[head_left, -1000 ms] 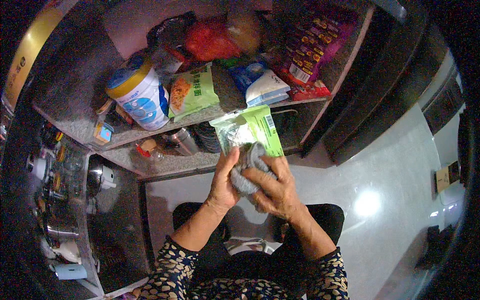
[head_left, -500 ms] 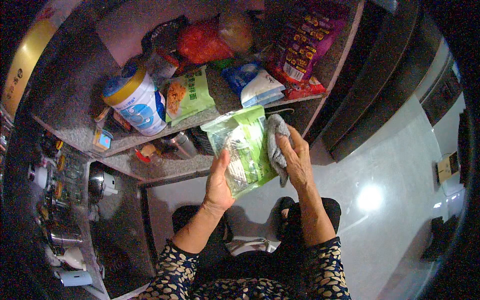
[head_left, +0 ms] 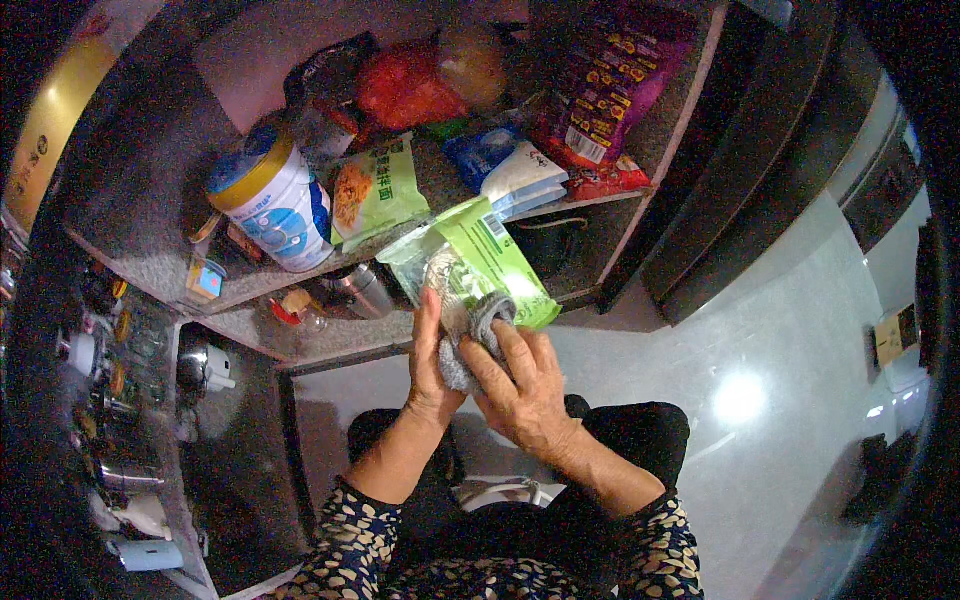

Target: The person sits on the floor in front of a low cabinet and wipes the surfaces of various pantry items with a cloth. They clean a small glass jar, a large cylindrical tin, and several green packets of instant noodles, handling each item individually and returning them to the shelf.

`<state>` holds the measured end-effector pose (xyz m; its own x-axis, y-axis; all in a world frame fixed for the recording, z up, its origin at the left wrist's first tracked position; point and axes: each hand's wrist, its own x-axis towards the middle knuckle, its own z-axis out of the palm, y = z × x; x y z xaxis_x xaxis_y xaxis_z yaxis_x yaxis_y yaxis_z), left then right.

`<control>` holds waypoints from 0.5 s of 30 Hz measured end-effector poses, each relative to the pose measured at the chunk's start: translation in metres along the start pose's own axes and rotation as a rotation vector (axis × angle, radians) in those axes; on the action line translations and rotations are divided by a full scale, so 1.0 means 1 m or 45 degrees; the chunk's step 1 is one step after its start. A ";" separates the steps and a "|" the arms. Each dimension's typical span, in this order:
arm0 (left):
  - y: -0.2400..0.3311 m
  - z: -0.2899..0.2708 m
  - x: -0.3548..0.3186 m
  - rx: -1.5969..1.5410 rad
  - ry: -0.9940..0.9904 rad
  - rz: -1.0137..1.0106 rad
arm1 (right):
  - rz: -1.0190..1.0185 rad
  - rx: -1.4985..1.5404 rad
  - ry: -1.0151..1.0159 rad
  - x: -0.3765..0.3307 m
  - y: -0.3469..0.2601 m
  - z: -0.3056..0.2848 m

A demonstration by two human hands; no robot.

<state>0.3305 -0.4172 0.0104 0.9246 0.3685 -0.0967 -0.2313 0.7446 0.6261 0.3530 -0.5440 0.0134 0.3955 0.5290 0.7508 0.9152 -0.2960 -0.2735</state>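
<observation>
My left hand (head_left: 432, 372) grips a green noodle packet (head_left: 490, 250) by its lower left side; a clear window in it shows pale noodles. Bunched under the fingers of my right hand (head_left: 525, 390) is a grey cloth (head_left: 458, 368), pressed against the packet's near end. The packet is tilted and held in front of the shelf's edge. Behind it, a similar green noodle packet (head_left: 385, 195) leans on the shelf (head_left: 300, 285), beside a white tin with a gold rim (head_left: 285, 215). A blue and white bag (head_left: 510, 172) lies to the right.
Farther back on the shelf are a red bag (head_left: 405, 85) and a purple packet (head_left: 620, 85). A metal flask (head_left: 365, 290) stands on the lower level. Jars and pots crowd the left side, near a white-handled pot (head_left: 205, 368). Dark cabinet doors (head_left: 740, 170) hang at the right.
My right hand has moved left with the cloth, from the packet's right edge onto its near end. The packet has turned, its near end swinging to the right.
</observation>
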 end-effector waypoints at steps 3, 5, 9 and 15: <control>-0.009 0.010 -0.001 0.117 -0.028 0.097 | 0.114 -0.058 0.036 0.009 0.020 -0.008; -0.013 0.013 -0.006 0.151 -0.047 0.084 | 0.255 -0.032 0.168 0.015 0.034 -0.014; -0.020 0.009 -0.005 0.029 -0.215 0.005 | 0.607 0.138 0.316 -0.001 0.076 -0.013; -0.012 0.002 -0.006 -0.028 -0.294 -0.162 | 1.333 1.576 -0.024 0.005 0.078 -0.049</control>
<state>0.3287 -0.4292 0.0055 0.9907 0.1359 0.0072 -0.1127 0.7898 0.6029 0.4226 -0.6034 0.0257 0.8447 0.5306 -0.0702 -0.2464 0.2691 -0.9311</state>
